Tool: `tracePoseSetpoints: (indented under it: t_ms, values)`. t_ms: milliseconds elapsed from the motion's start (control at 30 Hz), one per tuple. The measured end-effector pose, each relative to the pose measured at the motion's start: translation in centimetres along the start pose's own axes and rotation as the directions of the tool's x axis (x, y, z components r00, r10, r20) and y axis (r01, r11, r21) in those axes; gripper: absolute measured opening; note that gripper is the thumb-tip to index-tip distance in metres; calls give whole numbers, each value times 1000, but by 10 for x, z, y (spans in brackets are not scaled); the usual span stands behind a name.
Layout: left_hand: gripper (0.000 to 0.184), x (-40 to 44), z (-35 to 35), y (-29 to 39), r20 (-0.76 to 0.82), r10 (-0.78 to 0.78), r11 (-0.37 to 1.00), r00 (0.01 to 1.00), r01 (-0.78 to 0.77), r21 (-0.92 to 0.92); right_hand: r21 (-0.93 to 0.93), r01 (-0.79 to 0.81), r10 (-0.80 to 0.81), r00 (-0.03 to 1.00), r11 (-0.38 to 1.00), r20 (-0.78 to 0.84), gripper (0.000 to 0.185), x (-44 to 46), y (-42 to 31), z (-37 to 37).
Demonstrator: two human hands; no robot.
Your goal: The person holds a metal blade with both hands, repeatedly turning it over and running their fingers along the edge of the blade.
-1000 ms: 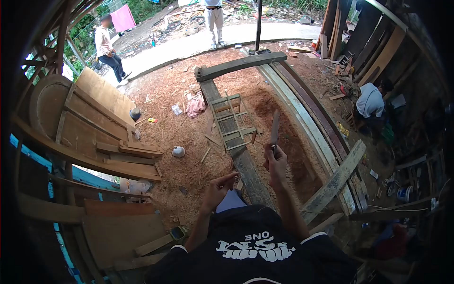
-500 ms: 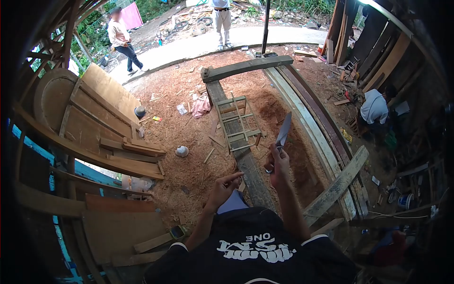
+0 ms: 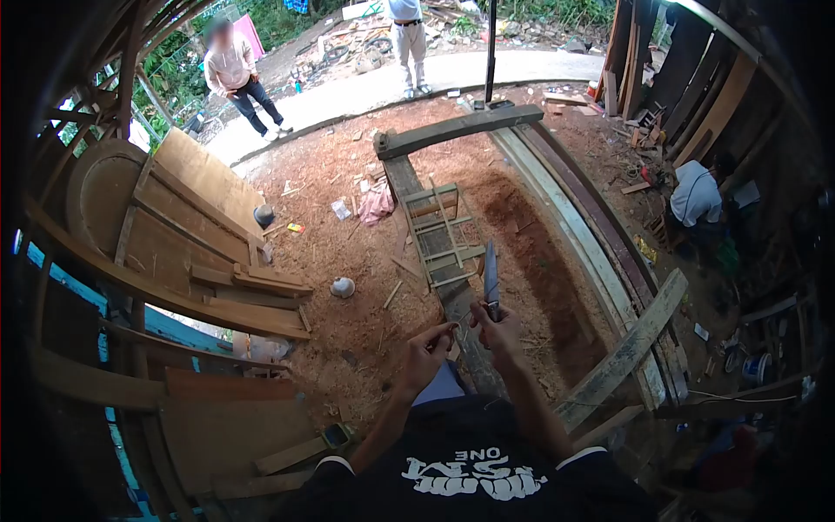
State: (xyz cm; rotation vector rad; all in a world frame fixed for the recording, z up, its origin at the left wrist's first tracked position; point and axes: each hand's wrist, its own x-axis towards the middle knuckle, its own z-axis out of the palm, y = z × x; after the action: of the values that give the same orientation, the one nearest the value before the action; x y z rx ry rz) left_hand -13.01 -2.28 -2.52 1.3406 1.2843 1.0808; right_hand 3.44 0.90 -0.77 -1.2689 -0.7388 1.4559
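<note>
My right hand [image 3: 499, 335] is closed around the handle of a knife [image 3: 491, 277], whose blade points up and away from me. Just to its left is my left hand [image 3: 424, 358], fingers curled in a pinch; anything between them is too small to make out. Beyond both hands a small wooden frame of thin sticks [image 3: 424, 252] rests on a long dark plank [image 3: 461, 306]. The knife blade is close to the frame's near right corner in the view.
Wood shavings cover the ground. A dark crossbeam [image 3: 461, 130] lies at the far end, with long boards [image 3: 565, 222] on the right and a slanting plank [image 3: 622, 344] nearer me. Wooden panels [image 3: 200, 183] lean left. Two people stand beyond; another person [image 3: 696, 196] crouches right.
My right hand has moved left and slightly down with the knife, coming close to my left hand. My left hand has curled and shifted slightly right. The person at far left has turned.
</note>
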Motion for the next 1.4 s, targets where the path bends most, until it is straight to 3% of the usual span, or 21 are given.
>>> tracePoseSetpoints:
  t_ms: [100,167,200,267,333,433,533,633,667,767,900,1100,1233,1300,1333,1400]
  values:
    - [27,-7,-10,-1,-69,-33,999,997,33,4,143,-156,146,987,977,72,21,7,8,-8]
    - [27,-13,-23,-6,-124,-107,994,986,107,-11,254,-188,183,982,949,45,19,18,19,-23]
    - [27,-12,-30,-15,-157,-150,989,976,147,-31,229,-105,101,994,968,31,24,25,19,-36]
    - [30,-10,-42,-32,-174,-192,975,966,168,-143,-109,162,-172,982,981,-84,27,33,-1,-49]
    - [32,-10,-46,-15,-142,-275,949,951,246,-196,-407,358,-431,897,840,-101,31,39,-10,-65]
    - [35,3,-38,-8,-27,-296,904,955,271,-332,-532,238,-370,916,812,-155,33,33,-14,-77]
    - [35,16,-19,14,102,-310,815,945,320,-483,-453,260,-365,917,853,-160,35,19,0,-70]
    - [33,27,2,24,215,-276,786,937,349,-510,-476,239,-250,967,846,43,33,-9,-14,-58]
    - [32,28,7,24,248,-258,792,934,351,-500,-516,324,-323,942,793,95,30,-11,-10,-55]
    - [31,29,24,23,314,-182,800,932,326,-504,-537,377,-340,925,754,172,27,-23,-11,-44]
    - [30,34,30,14,395,-101,759,913,328,-563,-723,552,-523,795,415,308,20,-26,-25,-37]
    - [30,23,20,20,329,-109,842,938,263,-472,-623,710,-546,681,329,488,24,-15,-32,-42]
    - [32,17,3,31,340,-235,729,911,396,-558,-749,582,-587,741,317,327,24,6,-29,-58]
    - [30,12,-4,32,309,-239,751,920,377,-542,-781,524,-634,740,339,222,25,13,-33,-60]
    - [30,9,-5,28,285,-244,766,927,364,-529,-748,553,-632,738,366,236,24,7,-31,-53]
    - [31,6,-6,18,256,-253,789,933,352,-503,-687,656,-510,726,313,461,24,-5,-23,-39]
